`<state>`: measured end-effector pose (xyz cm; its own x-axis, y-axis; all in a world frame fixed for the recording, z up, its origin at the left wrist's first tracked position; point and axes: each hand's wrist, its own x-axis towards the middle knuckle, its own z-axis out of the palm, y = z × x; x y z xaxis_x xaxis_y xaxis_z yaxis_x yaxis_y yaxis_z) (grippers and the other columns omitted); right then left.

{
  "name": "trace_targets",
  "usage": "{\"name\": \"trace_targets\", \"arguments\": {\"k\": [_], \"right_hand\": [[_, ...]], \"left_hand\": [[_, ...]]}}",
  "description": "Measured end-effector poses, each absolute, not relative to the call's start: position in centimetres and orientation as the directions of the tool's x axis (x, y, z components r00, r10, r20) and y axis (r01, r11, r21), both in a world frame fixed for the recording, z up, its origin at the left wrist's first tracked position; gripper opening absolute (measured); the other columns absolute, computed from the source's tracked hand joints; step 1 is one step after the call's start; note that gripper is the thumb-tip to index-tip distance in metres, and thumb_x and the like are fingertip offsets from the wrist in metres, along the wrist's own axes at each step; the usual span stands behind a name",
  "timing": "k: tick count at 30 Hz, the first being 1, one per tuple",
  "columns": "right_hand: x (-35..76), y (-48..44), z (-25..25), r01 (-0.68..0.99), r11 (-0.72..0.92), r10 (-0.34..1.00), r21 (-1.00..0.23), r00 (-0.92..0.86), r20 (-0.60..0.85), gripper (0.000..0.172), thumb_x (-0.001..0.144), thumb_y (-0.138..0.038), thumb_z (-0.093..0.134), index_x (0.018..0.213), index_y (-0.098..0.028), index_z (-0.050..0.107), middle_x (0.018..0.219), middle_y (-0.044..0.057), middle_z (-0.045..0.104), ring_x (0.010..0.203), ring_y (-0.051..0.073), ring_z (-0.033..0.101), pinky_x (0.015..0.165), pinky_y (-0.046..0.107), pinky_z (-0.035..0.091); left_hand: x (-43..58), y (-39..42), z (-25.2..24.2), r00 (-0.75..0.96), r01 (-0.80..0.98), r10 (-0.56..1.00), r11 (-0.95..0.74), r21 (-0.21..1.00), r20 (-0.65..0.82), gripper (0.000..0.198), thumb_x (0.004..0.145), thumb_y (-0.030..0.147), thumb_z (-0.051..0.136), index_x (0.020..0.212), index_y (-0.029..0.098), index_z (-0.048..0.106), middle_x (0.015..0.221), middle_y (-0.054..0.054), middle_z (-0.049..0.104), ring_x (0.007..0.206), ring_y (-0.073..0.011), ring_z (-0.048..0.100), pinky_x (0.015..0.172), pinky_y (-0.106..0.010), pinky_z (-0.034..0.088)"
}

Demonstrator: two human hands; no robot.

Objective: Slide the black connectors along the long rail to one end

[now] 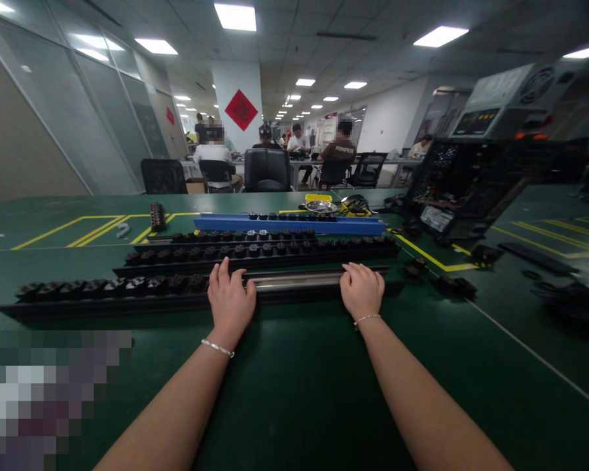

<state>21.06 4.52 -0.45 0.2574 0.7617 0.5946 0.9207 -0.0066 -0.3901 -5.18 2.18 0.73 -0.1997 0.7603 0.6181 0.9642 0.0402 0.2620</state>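
A long black rail (294, 297) lies across the near part of the green table. Its left stretch carries a row of small dark round parts (93, 288); its right stretch shows a bare, shiny metal strip (294, 281). My left hand (232, 297) is bent over the rail at the right end of that row, with its thumb by the strip. Farther right, my right hand (363, 289) has its fingers curled over the rail. Both palms hide what lies beneath them. Behind are more black rails with similar parts (255, 250) and a blue rail (294, 224).
An opened computer case (451, 186) stands at the right, with another unit (505, 98) on top. Loose black parts (454, 286) lie nearby. A yellow tray (318, 198) and cables (356, 204) sit at the back. Beyond are chairs (267, 170) and seated people.
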Motion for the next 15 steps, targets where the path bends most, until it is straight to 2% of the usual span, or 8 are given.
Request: {"name": "trace_targets", "arguments": {"k": [4, 7, 15], "right_hand": [[21.1, 4.4, -0.4, 0.919, -0.009, 0.764, -0.394, 0.261, 0.59, 0.04, 0.084, -0.024, 0.036, 0.106, -0.02, 0.069, 0.117, 0.006, 0.065, 0.117, 0.022, 0.049, 0.105, 0.044, 0.02], [21.0, 4.5, -0.5, 0.919, -0.007, 0.756, -0.395, 0.264, 0.6, 0.039, 0.084, -0.024, 0.036, 0.105, -0.02, 0.069, 0.116, 0.006, 0.065, 0.116, 0.022, 0.049, 0.104, 0.044, 0.021], [21.1, 4.5, -0.4, 0.921, 0.006, 0.774, -0.39, 0.243, 0.585, 0.041, 0.084, -0.025, 0.035, 0.106, -0.02, 0.068, 0.117, 0.007, 0.065, 0.116, 0.023, 0.049, 0.104, 0.045, 0.021]], "left_hand": [[-5.0, 1.6, 1.1, -0.226, 0.959, 0.776, 0.069, 0.277, 0.589, 0.038, 0.084, 0.035, 0.047, 0.114, 0.015, 0.061, 0.147, -0.02, 0.029, 0.133, -0.0365, 0.029, 0.103, -0.051, 0.033], [-5.2, 0.7, 1.2, -0.211, 0.964, 0.797, 0.075, 0.254, 0.566, 0.041, 0.085, 0.038, 0.047, 0.119, 0.018, 0.059, 0.148, -0.019, 0.025, 0.134, -0.0367, 0.028, 0.105, -0.053, 0.028], [-7.3, -0.9, 0.3, -0.167, 0.981, 0.886, 0.107, 0.161, 0.432, 0.05, 0.089, 0.047, 0.037, 0.13, 0.023, 0.051, 0.138, -0.018, 0.043, 0.133, -0.0345, 0.031, 0.106, -0.057, 0.023]]}}
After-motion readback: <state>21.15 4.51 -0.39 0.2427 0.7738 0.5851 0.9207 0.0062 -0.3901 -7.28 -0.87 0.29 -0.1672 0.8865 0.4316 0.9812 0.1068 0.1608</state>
